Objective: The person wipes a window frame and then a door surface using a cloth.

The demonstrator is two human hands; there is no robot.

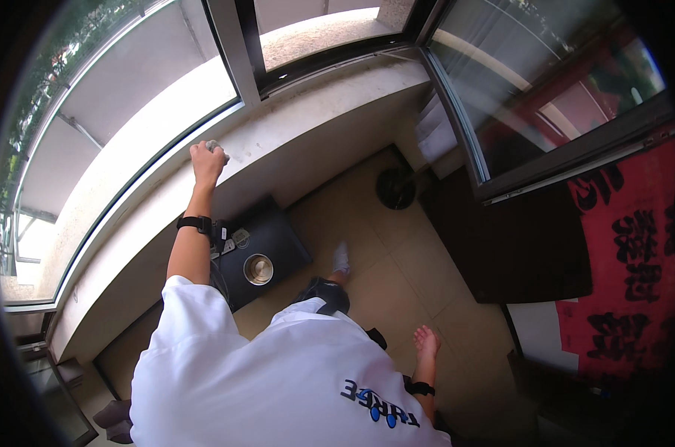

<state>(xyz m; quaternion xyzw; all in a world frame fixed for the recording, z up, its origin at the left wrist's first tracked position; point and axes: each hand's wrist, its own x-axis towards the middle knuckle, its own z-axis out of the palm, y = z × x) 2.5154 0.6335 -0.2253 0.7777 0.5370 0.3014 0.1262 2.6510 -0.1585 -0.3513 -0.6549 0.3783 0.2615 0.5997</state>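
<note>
My left hand (pixel 206 163), at the end of an outstretched arm, is closed around a crumpled grey cloth (pixel 225 157) on the pale windowsill (pixel 270 131). The fingers cover much of the cloth. Beside that hand runs the light frame of a large window (pixel 164 148). Lower right in the view, my right hand (pixel 427 342) hangs over the tiled floor, empty, with its fingers apart and slightly curled. Both arms wear black bands. Below the sill, a round metal bowl (pixel 258 269) stands on a dark low table (pixel 284 234), near a power strip with cables (pixel 223 246).
An opened window sash (pixel 477 193) juts inward at the upper right. Beneath it lies a dark brown surface (pixel 516 246) beside red paper sheets (pixel 616 268) with black brush writing. A dark round object (pixel 396 189) stands on the floor near the wall.
</note>
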